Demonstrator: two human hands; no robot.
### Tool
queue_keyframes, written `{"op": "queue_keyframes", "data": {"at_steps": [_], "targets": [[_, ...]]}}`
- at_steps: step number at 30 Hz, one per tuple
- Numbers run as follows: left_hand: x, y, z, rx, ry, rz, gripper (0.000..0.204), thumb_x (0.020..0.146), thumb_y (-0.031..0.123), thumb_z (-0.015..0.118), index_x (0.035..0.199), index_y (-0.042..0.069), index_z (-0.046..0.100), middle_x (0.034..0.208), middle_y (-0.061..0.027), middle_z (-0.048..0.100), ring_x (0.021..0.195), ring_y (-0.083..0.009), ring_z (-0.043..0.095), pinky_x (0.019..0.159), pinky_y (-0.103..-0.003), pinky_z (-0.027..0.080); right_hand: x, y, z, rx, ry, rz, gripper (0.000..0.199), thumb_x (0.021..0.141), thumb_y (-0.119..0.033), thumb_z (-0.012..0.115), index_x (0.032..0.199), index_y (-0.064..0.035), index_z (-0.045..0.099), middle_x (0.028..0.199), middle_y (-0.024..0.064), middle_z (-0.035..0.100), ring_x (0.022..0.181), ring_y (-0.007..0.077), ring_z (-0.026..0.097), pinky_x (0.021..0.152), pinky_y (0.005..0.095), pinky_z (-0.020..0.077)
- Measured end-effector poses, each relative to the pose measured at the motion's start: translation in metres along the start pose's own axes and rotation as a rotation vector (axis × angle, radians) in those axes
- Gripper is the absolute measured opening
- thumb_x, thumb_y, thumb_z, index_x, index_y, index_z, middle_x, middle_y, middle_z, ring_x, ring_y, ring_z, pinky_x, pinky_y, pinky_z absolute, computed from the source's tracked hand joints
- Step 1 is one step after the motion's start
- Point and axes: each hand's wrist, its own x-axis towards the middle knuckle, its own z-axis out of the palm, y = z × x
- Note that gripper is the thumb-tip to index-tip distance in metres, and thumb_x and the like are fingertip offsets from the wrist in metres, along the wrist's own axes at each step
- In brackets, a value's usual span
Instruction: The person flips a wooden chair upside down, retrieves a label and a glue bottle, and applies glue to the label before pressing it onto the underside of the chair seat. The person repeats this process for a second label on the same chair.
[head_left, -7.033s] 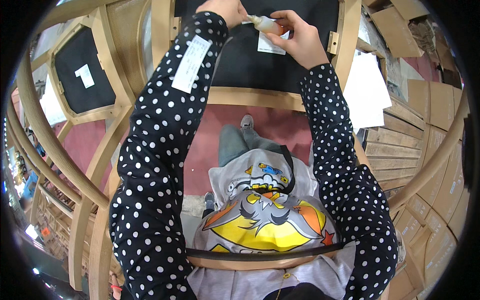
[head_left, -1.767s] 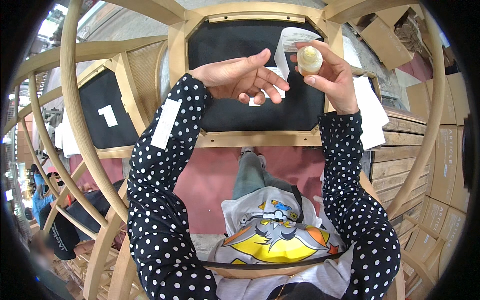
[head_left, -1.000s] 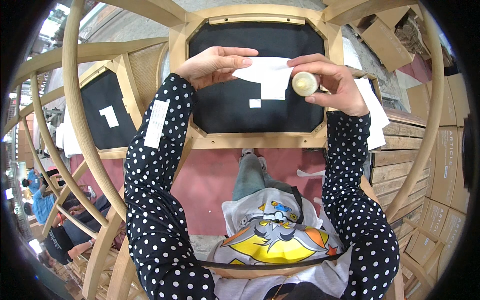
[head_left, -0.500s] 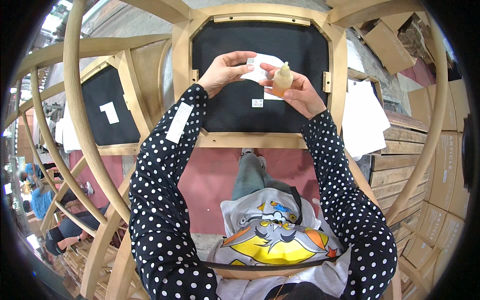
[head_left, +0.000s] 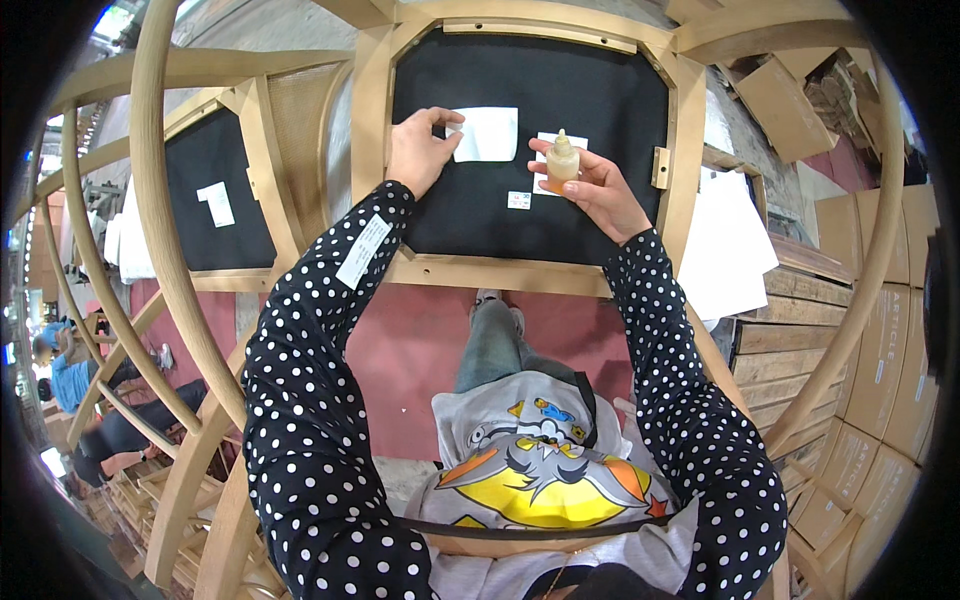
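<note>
Our left hand (head_left: 420,153) pinches a white label (head_left: 487,135) over the black panel (head_left: 450,218); our right hand (head_left: 603,192) grasps a small bottle (head_left: 563,167)

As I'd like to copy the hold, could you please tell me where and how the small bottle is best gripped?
Take the small bottle by its wide body, probably from the right, as the right hand does: that rounded part suits a wrapped grasp, while the narrow nozzle points up the picture, left free.
</note>
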Motion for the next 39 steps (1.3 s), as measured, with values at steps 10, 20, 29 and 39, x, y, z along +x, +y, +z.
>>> {"op": "queue_keyframes", "data": {"at_steps": [10, 20, 29, 39], "targets": [[-0.016, 0.001, 0.032, -0.061, 0.071, 0.067, 0.033, 0.075, 0.002, 0.074, 0.108, 0.006, 0.073, 0.106, -0.0172, 0.072, 0.101, -0.0339, 0.070, 0.089, -0.042, 0.056, 0.040, 0.033, 0.008, 0.029, 0.108, 0.078, 0.055, 0.097, -0.004, 0.061, 0.149, 0.0041, 0.043, 0.144, 0.0150, 0.055, 0.135, 0.0237, 0.052, 0.116, 0.0389, 0.0407], [0.009, -0.032, 0.024, -0.125, 0.211, -0.117, 0.048, 0.065, 0.003, 0.079, 0.112, 0.005, 0.066, 0.087, -0.0115, 0.075, 0.087, -0.0267, 0.073, 0.077, -0.039, 0.057, 0.069, 0.029, 0.000, 0.052, -0.058, -0.025, 0.059, 0.098, -0.009, 0.064, 0.150, 0.0052, 0.039, 0.160, 0.0175, 0.039, 0.146, 0.0335, 0.040, 0.120, 0.0439, 0.0346], [0.018, -0.031, 0.018, -0.157, 0.137, -0.202, 0.049, 0.068, 0.016, 0.088, 0.112, 0.001, 0.072, 0.093, -0.0140, 0.076, 0.083, -0.0232, 0.073, 0.075, -0.041, 0.059, 0.082, 0.032, 0.003, -0.065, 0.015, 0.053, 0.052, 0.100, -0.012, 0.063, 0.146, 0.0038, 0.047, 0.143, 0.0125, 0.057, 0.133, 0.0221, 0.055, 0.114, 0.0372, 0.0427], [0.016, -0.009, -0.024, -0.644, -0.271, -0.593, 0.033, 0.090, 0.022, 0.080, 0.112, -0.001, 0.072, 0.093, -0.0016, 0.072, 0.073, -0.0031, 0.064, 0.070, -0.016, 0.057, 0.076, 0.026, 0.011, -0.031, 0.032, 0.030, 0.064, 0.095, -0.015, 0.074, 0.148, 0.0048, 0.045, 0.133, 0.0100, 0.061, 0.119, 0.0148, 0.060, 0.106, 0.0294, 0.0476]]}}
